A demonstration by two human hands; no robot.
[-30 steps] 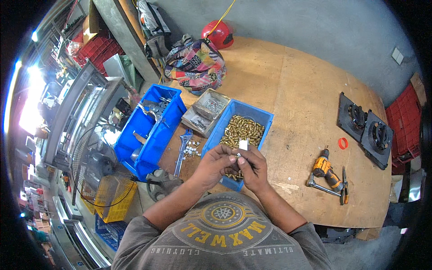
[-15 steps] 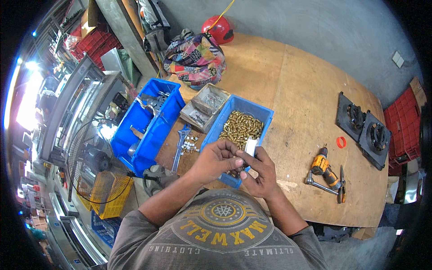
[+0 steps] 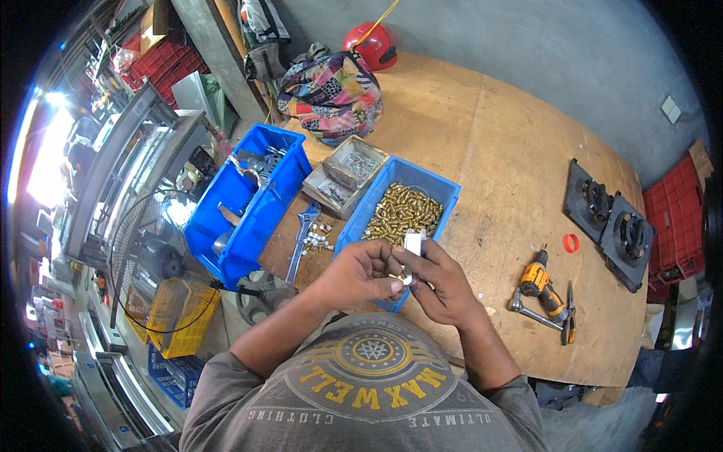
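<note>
My left hand [image 3: 358, 273] is closed, thumb and fingertips pinching a small brass fitting [image 3: 404, 279] with white on it. Much of that fitting is hidden by the fingers. Close against it, my right hand [image 3: 444, 290] grips a roll of white thread seal tape [image 3: 413, 242] between thumb and fingers. Both hands hover over the near end of a light-blue bin [image 3: 449, 205], which holds many loose brass fittings [image 3: 403, 214]. Left of the bin, several small fittings with white ends [image 3: 319, 236] lie on the table beside an adjustable wrench [image 3: 303, 239].
A divided box of screws [image 3: 339, 177] and a deep blue bin [image 3: 248, 218] stand to the left. Rightward lie a yellow-black drill [image 3: 536, 279], a ratchet [image 3: 538, 311], pliers [image 3: 570, 316], a red ring [image 3: 571, 242] and black burner plates [image 3: 629, 233]. A patchwork bag [image 3: 331, 98] and red helmet [image 3: 371, 47] sit behind.
The tape roll has tilted more upright and shifted slightly left in my right hand. My fingers have parted a little, so the fitting with white on it now shows between them.
</note>
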